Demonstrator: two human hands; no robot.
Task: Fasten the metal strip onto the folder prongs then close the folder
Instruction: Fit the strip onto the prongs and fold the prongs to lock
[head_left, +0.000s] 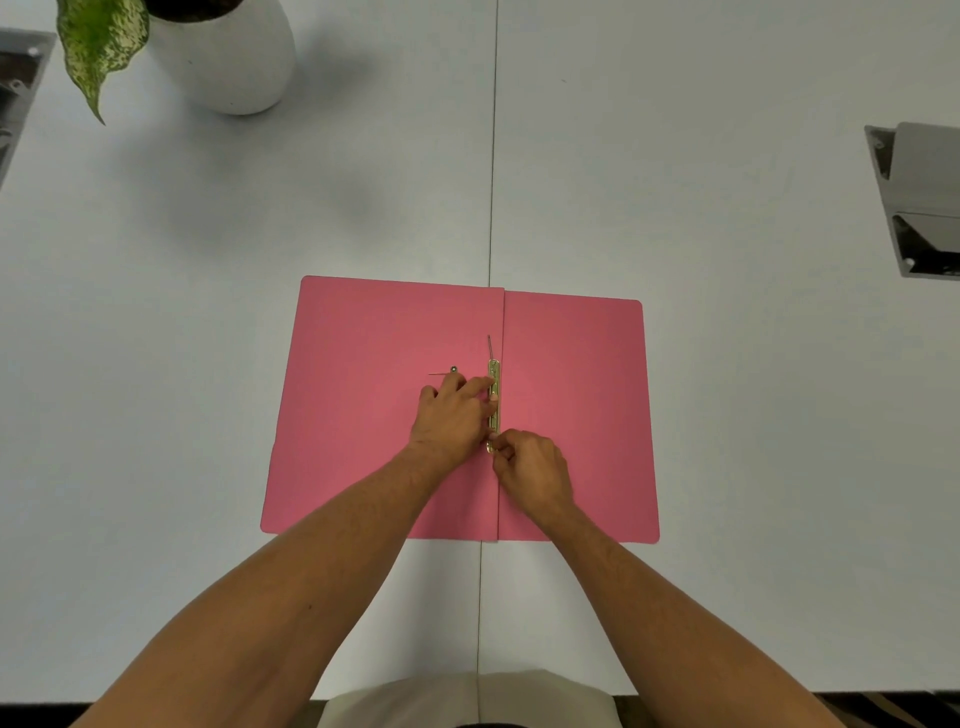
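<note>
A pink folder (363, 405) lies open and flat on the white table. A gold metal strip (494, 382) runs along its centre fold. One thin prong (489, 345) sticks up past the strip's far end. My left hand (454, 413) rests on the left flap with its fingertips pressing the middle of the strip. My right hand (532, 470) pinches at the strip's near end, which it hides. A small round metal piece with a thin wire (451, 370) lies on the left flap beside my left hand.
A white plant pot (228, 57) with a speckled leaf (98, 47) stands at the far left. Metal cable hatches sit at the right edge (919, 202) and the left edge (18, 88). A seam (492, 156) runs down the table's middle.
</note>
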